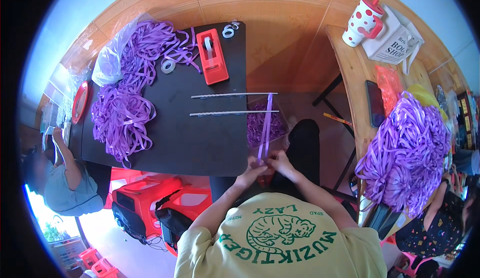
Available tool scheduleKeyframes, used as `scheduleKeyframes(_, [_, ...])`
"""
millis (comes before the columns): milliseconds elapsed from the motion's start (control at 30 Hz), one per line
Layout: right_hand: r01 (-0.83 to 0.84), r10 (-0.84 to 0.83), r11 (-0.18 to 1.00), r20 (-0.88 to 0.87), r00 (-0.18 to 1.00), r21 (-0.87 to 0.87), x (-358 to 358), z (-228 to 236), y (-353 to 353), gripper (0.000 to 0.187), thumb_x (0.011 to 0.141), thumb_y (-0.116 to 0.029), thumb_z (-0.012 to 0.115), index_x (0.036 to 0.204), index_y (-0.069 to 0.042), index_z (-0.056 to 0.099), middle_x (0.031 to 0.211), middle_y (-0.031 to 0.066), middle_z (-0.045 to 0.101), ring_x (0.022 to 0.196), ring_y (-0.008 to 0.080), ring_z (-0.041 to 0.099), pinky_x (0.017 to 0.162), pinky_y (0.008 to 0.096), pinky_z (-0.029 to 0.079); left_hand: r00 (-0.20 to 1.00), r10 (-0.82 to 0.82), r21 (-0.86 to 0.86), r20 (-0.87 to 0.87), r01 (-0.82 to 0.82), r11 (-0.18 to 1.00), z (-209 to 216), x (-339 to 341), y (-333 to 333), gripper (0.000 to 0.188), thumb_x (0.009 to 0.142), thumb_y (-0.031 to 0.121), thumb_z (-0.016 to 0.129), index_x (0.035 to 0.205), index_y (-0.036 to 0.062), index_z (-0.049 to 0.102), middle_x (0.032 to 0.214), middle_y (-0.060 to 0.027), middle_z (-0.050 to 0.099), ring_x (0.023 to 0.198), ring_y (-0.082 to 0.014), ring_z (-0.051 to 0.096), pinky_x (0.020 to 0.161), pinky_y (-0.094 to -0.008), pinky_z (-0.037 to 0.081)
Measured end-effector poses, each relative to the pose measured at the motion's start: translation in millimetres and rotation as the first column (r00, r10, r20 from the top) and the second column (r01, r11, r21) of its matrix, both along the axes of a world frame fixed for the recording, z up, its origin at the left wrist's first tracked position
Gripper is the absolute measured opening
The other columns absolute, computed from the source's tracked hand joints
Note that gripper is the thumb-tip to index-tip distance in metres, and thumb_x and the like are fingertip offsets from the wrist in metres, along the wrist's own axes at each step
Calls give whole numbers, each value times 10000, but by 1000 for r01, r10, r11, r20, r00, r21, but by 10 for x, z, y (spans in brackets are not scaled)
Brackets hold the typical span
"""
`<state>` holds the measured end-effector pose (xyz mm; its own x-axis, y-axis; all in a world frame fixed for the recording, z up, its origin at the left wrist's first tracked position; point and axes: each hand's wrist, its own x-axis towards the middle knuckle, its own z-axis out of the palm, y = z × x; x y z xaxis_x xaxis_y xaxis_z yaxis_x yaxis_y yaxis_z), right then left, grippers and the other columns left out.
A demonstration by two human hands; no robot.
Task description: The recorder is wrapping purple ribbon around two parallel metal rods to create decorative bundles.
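Note:
Two thin metal chopsticks, a far one [225, 96] and a near one [225, 113], lie parallel on the black table and jut past its right edge. A purple ribbon [266, 134] crosses their free ends and runs in narrow strands toward me. My left hand [250, 172] is closed in a pinch at the ribbon's near end. Close beside it, my right hand [281, 163] pinches the same end. The fingertips partly hide that end of the ribbon. Below the sticks, a clear bin [283, 123] contains more purple ribbon pieces.
Purple ribbon heaps [122, 115] cover the black table's left side. A red tape dispenser [212, 60] and tape rolls [168, 66] sit farther back. On the wooden table [345, 53] at right are another ribbon pile [405, 153], a phone [374, 103] and a tumbler [361, 23]. Other people sit left and right.

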<state>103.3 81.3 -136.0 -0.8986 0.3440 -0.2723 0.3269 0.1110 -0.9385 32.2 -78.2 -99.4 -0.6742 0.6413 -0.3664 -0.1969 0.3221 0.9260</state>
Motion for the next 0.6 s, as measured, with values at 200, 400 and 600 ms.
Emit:
scheduleKeyframes(200, [-73, 72, 995, 30, 997, 61, -35, -123, 75, 122, 743, -62, 617, 794, 40, 659, 692, 78, 638, 642, 123, 585, 584, 266, 471, 983, 11, -61, -181, -23, 998, -334, 102, 94, 277, 763, 173, 711, 963, 8, 615, 870, -96, 623, 840, -200, 614, 780, -326, 489])
scheduleKeyframes(400, [-49, 48, 999, 73, 996, 11, -32, -276, 101, 118, 725, -34, 610, 797, 44, 660, 701, 87, 646, 636, 140, 593, 589, 265, 478, 945, 106, -3, -310, -112, 994, -433, 111, 155, 178, 725, 58, 734, 878, 11, 656, 759, -52, 644, 688, -104, 596, 625, -253, 477])
scheduleKeyframes(600, [71, 0, 929, 191, 982, -362, -43, -203, 99, 87, 720, -11, 596, 767, 19, 663, 684, 78, 640, 621, 142, 599, 584, 273, 488, 957, 51, -79, -285, -77, 994, -397, 110, 123, 208, 729, 177, 736, 817, 13, 643, 793, -93, 620, 765, -211, 610, 711, -326, 482])
